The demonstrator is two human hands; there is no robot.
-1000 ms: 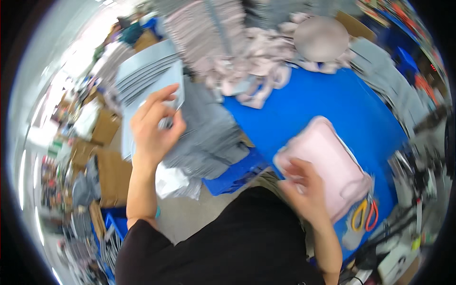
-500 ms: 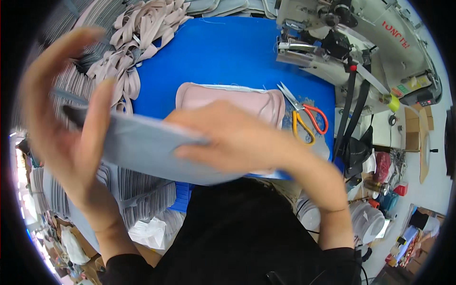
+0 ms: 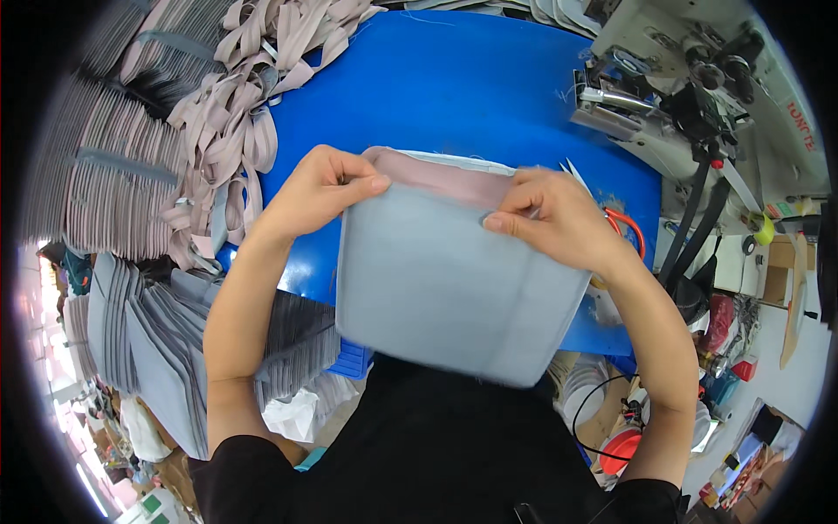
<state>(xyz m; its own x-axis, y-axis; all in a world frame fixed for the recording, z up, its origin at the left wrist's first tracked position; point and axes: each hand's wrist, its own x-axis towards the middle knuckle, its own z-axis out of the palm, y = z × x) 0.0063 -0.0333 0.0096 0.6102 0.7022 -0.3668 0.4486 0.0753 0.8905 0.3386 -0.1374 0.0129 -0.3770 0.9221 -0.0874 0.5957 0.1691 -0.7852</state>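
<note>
A grey fabric panel point(image 3: 454, 288) with rounded corners and a stitched edge hangs between my two hands, its lower part over my lap. My left hand point(image 3: 319, 188) pinches its upper left corner between thumb and fingers. At the upper right corner my right hand point(image 3: 563, 214) has its thumb and fingers closed on the same panel. Behind its top edge a pink fabric piece point(image 3: 445, 181) with a white border shows as a strip on the table; the rest of it is hidden. Scissors point(image 3: 624, 223) with a red handle lie beyond my right hand, partly covered by it.
The blue table point(image 3: 471, 87) carries a heap of pinkish straps point(image 3: 262, 96) at the left. Bundled stacks of fabric pieces point(image 3: 122, 183) stand beyond it, with more grey panels point(image 3: 148, 341) below. A sewing machine point(image 3: 698, 79) occupies the far right.
The grey panel was tilted sideways at the left; now it faces up, spread between both hands. My left hand, open before, has closed on a corner. My right hand has moved right.
</note>
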